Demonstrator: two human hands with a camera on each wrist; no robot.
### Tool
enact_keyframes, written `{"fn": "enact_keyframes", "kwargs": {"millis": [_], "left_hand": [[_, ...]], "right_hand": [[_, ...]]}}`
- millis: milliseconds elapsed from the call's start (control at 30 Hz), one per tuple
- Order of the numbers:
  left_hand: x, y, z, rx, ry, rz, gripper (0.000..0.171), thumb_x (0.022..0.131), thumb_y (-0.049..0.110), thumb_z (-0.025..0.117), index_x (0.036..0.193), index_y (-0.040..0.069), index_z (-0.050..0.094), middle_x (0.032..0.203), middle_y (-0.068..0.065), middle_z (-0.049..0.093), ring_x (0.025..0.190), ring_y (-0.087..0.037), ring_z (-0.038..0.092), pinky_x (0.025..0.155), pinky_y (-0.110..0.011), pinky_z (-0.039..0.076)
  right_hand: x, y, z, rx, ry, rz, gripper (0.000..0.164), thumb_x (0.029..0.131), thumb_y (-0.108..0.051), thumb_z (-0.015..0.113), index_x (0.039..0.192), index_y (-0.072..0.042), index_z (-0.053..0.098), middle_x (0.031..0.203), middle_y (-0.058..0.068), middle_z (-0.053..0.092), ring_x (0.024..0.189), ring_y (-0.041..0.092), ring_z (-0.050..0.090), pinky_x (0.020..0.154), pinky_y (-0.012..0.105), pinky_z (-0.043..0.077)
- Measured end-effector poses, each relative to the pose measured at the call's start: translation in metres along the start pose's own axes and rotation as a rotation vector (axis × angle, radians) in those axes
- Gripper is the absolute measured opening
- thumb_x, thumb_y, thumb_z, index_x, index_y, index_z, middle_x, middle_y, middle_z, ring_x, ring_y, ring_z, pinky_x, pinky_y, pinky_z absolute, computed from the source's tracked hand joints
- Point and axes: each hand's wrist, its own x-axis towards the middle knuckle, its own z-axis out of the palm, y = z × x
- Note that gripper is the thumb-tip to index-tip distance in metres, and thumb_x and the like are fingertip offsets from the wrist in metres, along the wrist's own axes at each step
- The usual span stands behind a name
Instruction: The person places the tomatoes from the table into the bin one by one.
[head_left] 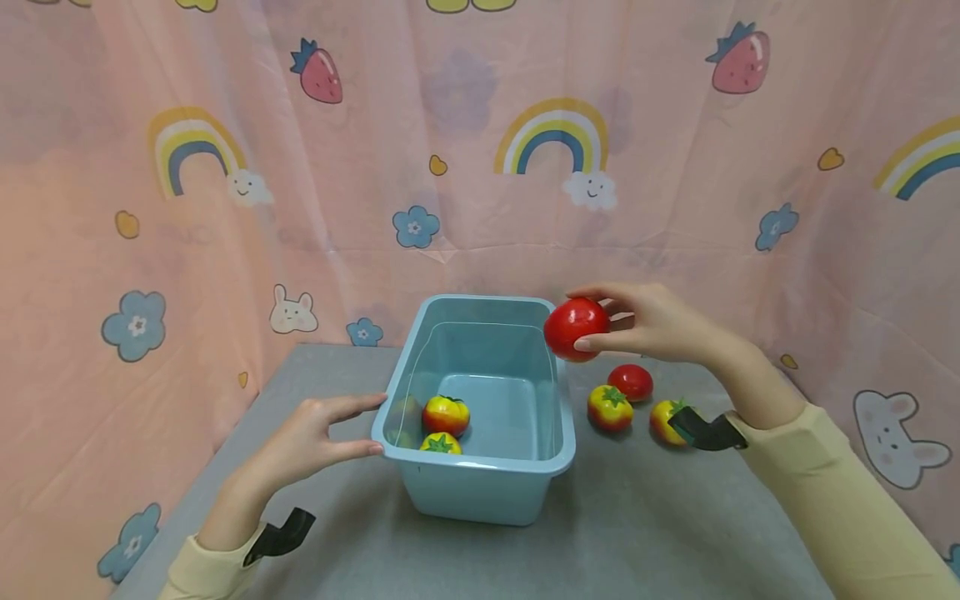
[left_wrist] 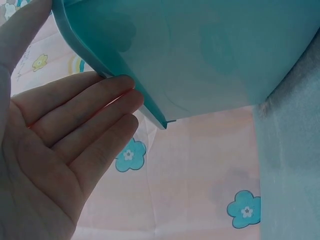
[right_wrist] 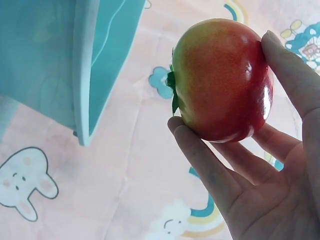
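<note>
A red tomato is pinched between the thumb and fingers of my right hand, in the air beside the bin's right rim. The right wrist view shows this tomato shading to yellow around a green stem. My left hand touches the left rim of the light blue plastic bin; in the left wrist view its fingers lie nearly straight along the rim. Inside the bin, at the near left, are a red-and-yellow tomato and another tomato partly hidden by the front rim.
On the grey table right of the bin lie a red tomato, a yellow-red tomato and another yellow-red tomato, partly behind the right wrist's black strap. A pink patterned curtain hangs behind the table.
</note>
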Motion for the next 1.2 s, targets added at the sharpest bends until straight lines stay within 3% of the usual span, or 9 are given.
{"fn": "enact_keyframes", "kwargs": {"millis": [333,733,1200], "left_hand": [[0.001,-0.001,0.000,-0.017,0.013,0.016,0.065,0.075,0.048,0.074,0.130,0.015,0.060,0.125,0.000,0.064,0.116,-0.022,0.061,0.091,-0.041,0.053],[-0.001,-0.002,0.000,-0.015,0.015,0.008,0.066,0.076,0.049,0.074,0.130,0.015,0.060,0.125,0.000,0.064,0.116,-0.023,0.061,0.091,-0.040,0.053],[0.000,-0.004,0.001,-0.013,0.011,0.019,0.064,0.076,0.048,0.074,0.129,0.014,0.060,0.126,0.000,0.063,0.116,-0.022,0.061,0.092,-0.041,0.053]], "right_hand": [[0.013,-0.007,0.005,-0.003,-0.024,-0.052,0.063,0.076,-0.026,0.081,0.131,-0.011,0.054,0.122,0.009,0.062,0.105,0.028,0.063,0.081,0.040,0.058],[0.026,-0.015,0.013,-0.010,-0.047,-0.072,0.065,0.074,-0.032,0.081,0.131,-0.016,0.054,0.121,0.005,0.063,0.103,0.023,0.064,0.081,0.039,0.058],[0.040,-0.029,0.021,-0.003,-0.103,-0.066,0.066,0.076,-0.033,0.080,0.133,-0.015,0.053,0.125,0.006,0.062,0.106,0.024,0.064,0.080,0.036,0.059]]}}
